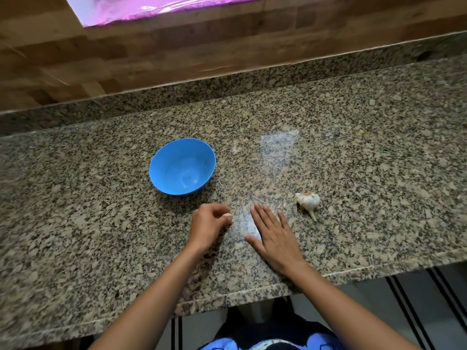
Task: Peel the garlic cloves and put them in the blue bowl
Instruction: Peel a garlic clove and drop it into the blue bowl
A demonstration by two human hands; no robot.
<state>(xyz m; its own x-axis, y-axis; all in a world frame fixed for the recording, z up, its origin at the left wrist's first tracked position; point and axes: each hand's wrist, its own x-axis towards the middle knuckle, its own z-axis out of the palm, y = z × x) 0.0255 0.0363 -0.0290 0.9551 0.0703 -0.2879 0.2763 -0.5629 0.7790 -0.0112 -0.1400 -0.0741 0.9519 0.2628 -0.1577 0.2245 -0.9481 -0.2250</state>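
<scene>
Left hand [208, 223] pinches what looks like a clove [227, 216] at its fingertips; right hand [274, 236] lies flat, fingers straight, bulb [307, 201] just beyond them.

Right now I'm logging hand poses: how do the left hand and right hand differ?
The left hand has curled fingers pinching a garlic clove; the right hand lies flat, fingers straight, holding nothing. The left hand is nearer the blue bowl, the right hand nearer the garlic bulb. Both are over the granite counter.

A speckled granite counter [353, 152] is running below a wood-panelled wall [151, 54]; a pink-lit window [161, 6] is glowing above, and its light is reflecting off the stone.
</scene>
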